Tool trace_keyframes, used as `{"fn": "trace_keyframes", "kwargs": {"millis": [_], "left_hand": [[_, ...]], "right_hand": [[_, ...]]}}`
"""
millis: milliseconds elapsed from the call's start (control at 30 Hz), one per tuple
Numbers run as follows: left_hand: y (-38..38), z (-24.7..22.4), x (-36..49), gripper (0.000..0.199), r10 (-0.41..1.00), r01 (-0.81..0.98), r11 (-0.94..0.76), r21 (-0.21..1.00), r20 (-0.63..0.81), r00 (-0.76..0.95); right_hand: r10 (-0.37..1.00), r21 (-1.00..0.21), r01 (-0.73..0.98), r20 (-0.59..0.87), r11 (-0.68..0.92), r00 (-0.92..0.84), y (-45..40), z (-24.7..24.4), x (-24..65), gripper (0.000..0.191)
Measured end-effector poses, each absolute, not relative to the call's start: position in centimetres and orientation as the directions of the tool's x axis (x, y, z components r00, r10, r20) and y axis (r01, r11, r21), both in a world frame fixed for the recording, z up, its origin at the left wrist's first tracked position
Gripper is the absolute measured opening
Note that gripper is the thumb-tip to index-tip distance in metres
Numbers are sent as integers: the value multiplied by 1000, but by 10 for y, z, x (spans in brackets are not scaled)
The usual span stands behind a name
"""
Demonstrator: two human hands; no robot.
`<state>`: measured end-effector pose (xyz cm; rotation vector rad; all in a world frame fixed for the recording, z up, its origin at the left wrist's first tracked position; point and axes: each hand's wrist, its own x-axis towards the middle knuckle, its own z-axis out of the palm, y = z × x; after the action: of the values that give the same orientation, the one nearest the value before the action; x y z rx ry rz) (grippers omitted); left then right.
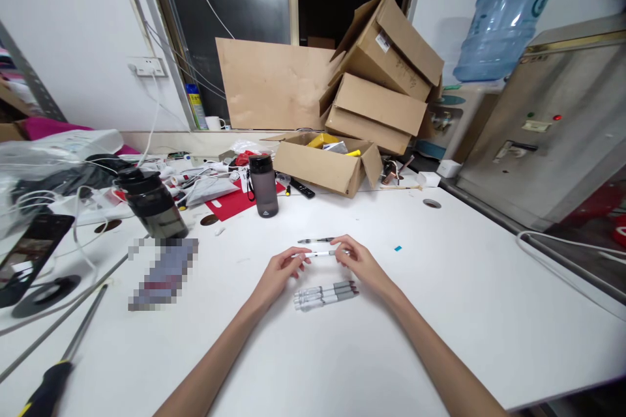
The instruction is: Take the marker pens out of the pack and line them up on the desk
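Observation:
A white pen lies level between my two hands, just over the white table. My left hand pinches its left end between thumb and fingers. The right end is in the closed fingers of my right hand, which hide that tip. Just behind it, a dark-tipped pen or pen part rests on the table. Nearer to me, several white and grey pens lie side by side in a row, their dark ends to the right.
A dark water bottle and an open cardboard box stand behind my hands. To the left are a black-lidded bottle, a phone on a stand and a screwdriver. A small blue scrap lies to the right.

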<state>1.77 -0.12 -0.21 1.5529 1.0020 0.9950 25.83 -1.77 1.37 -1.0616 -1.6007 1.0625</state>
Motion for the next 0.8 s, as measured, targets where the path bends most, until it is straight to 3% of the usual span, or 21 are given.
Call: {"fn": "trace_keyframes", "kwargs": {"millis": [800], "left_hand": [[-4,0,15,37,913,174,-231,957,152,378]], "right_hand": [[950,-968,154,149,197,-274,-20,12,259,37]]}}
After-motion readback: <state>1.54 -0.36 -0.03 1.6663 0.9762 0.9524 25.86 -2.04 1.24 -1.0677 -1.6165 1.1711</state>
